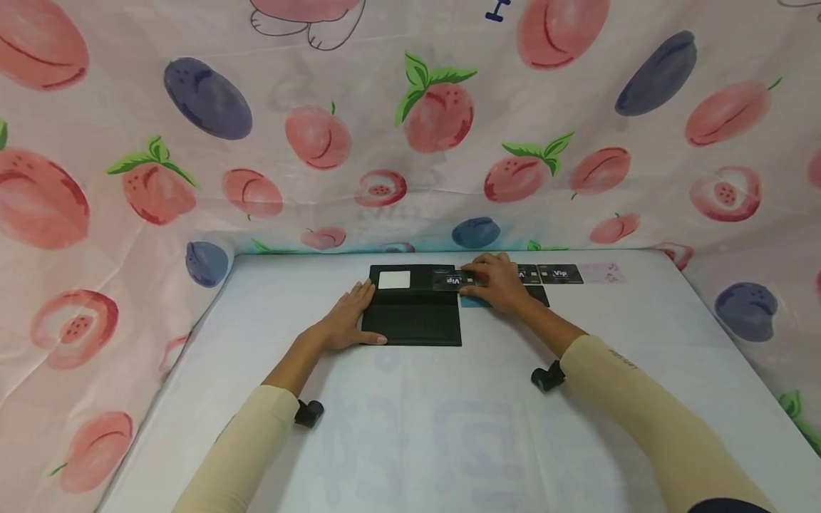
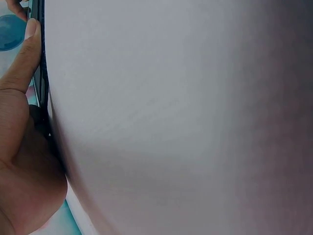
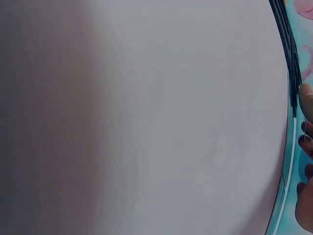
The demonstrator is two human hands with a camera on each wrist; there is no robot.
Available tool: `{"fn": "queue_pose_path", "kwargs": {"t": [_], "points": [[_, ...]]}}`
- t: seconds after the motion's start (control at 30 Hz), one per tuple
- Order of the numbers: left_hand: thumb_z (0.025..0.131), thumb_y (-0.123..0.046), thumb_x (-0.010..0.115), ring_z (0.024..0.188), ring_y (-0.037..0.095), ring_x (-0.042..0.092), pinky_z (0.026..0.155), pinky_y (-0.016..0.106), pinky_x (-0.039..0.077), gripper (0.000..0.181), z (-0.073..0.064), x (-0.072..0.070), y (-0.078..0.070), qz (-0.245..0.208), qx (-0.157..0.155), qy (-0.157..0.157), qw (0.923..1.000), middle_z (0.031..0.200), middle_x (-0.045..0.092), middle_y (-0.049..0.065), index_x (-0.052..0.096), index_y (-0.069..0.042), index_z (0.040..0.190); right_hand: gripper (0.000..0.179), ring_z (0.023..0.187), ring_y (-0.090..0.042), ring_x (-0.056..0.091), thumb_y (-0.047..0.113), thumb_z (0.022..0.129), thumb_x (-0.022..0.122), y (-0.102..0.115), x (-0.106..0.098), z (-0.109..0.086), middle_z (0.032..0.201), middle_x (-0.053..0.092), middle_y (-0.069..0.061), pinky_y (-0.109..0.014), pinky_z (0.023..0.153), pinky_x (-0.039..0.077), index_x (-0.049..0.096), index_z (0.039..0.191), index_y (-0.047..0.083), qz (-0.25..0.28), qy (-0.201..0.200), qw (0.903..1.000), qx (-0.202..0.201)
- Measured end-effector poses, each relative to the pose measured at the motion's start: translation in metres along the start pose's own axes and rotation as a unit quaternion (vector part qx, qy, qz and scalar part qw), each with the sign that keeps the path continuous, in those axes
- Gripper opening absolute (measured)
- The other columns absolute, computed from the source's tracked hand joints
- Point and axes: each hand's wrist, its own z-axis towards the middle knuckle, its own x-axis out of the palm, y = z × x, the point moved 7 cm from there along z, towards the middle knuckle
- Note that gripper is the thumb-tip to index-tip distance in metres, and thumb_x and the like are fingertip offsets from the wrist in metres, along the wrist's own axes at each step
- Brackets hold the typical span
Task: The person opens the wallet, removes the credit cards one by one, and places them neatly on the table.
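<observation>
A black wallet (image 1: 413,322) lies unfolded at the far side of the table, a white rectangle (image 1: 394,280) showing in its upper left part. Along its left edge rests my left hand (image 1: 346,317), fingers fairly straight, with the thumb on the lower left corner. My right hand (image 1: 497,283) pinches a black "Vip" card (image 1: 445,280) by its right end; the card overlaps the wallet's upper right part. Whether it sits inside a slot I cannot tell. In the left wrist view the thumb (image 2: 24,61) touches the dark wallet edge. The right wrist view catches only some fingertips (image 3: 305,95).
Right of the wallet, a black "Vip" card (image 1: 561,274) and another partly covered one (image 1: 527,273) lie in a row with a pale pink card (image 1: 601,273). Below them are a dark flat piece (image 1: 539,294) and a blue one (image 1: 473,302). A fruit-print curtain (image 1: 378,128) hangs behind the white table (image 1: 410,427).
</observation>
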Motion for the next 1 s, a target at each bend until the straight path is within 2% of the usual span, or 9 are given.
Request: {"fn": "queue_pose_path", "kwargs": {"t": [0.2, 0.33, 0.67, 1.0], "points": [[0.090, -0.050, 0.082, 0.161, 0.035, -0.005, 0.128, 0.052, 0.001, 0.119, 0.000, -0.001, -0.001, 0.002, 0.002, -0.005, 1.0000, 0.175, 0.000, 0.017, 0.007, 0.001, 0.167, 0.058, 0.107, -0.034, 0.046, 0.037, 0.091, 0.085, -0.004, -0.005, -0.008, 0.136, 0.061, -0.014, -0.053, 0.085, 0.037, 0.070, 0.140, 0.012, -0.008, 0.005, 0.9999, -0.010], [0.090, -0.050, 0.082, 0.161, 0.035, -0.004, 0.128, 0.052, 0.001, 0.119, 0.000, -0.001, -0.001, 0.000, 0.002, -0.007, 1.0000, 0.175, 0.000, 0.018, 0.007, 0.002, 0.167, 0.057, 0.107, -0.035, 0.046, 0.036, 0.092, 0.083, -0.006, -0.008, -0.012, 0.137, 0.060, -0.015, -0.055, 0.086, 0.038, 0.069, 0.140, 0.009, -0.012, 0.007, 0.9999, -0.009], [0.091, -0.050, 0.082, 0.161, 0.034, -0.006, 0.128, 0.051, 0.000, 0.119, -0.001, 0.000, -0.001, -0.003, 0.001, -0.001, 1.0000, 0.175, -0.002, 0.017, 0.006, 0.001, 0.167, 0.055, 0.101, -0.035, 0.044, 0.028, 0.091, 0.085, -0.013, -0.015, -0.024, 0.131, 0.062, -0.016, -0.051, 0.081, 0.031, 0.069, 0.140, 0.009, 0.011, -0.022, 0.9993, -0.028], [0.090, -0.049, 0.082, 0.161, 0.035, -0.005, 0.128, 0.052, 0.001, 0.119, -0.002, -0.001, -0.003, -0.004, 0.001, -0.007, 1.0000, 0.175, 0.000, 0.018, 0.007, 0.002, 0.167, 0.058, 0.108, -0.039, 0.047, 0.028, 0.092, 0.085, -0.020, -0.020, -0.033, 0.132, 0.061, -0.020, -0.058, 0.087, 0.038, 0.067, 0.143, 0.009, -0.005, -0.026, 0.9992, -0.028]]}}
